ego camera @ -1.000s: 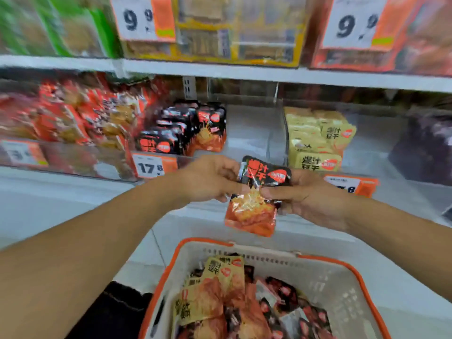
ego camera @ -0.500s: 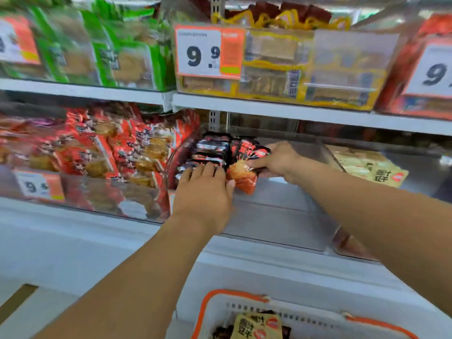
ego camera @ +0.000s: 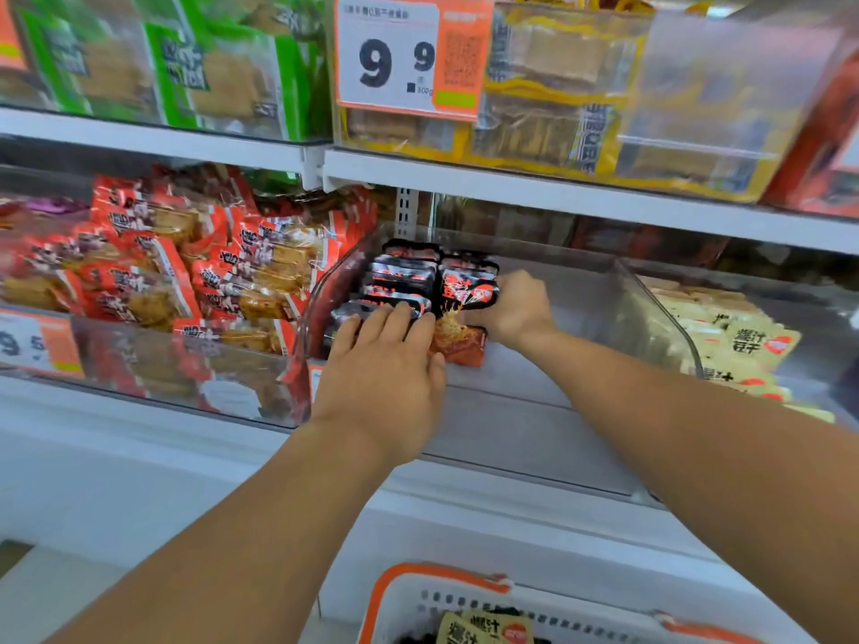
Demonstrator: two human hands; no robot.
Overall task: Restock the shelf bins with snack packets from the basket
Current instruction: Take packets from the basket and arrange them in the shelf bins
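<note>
**Middle shelf bin: black-and-orange packet going in**

Inside the clear middle bin [ego camera: 660,313], the right hand [ego camera: 516,309] is pinching a black-and-orange snack packet [ego camera: 460,327] by its upper edge, standing it upright just right of the black packet row [ego camera: 399,281]. The left hand [ego camera: 386,364] is lying with straight fingers flat across the front of that row, its edge touching the held packet. Both hands are sitting close together, either side of the packet. Left of this bin, red packets [ego camera: 186,271] are piling high; right of it, yellow packets [ego camera: 739,341] are lying flat. Above it, a 9.9 price tag [ego camera: 409,58] is hanging. Below it, the orange-rimmed basket [ego camera: 418,583] is showing one yellow packet [ego camera: 483,629].
</note>
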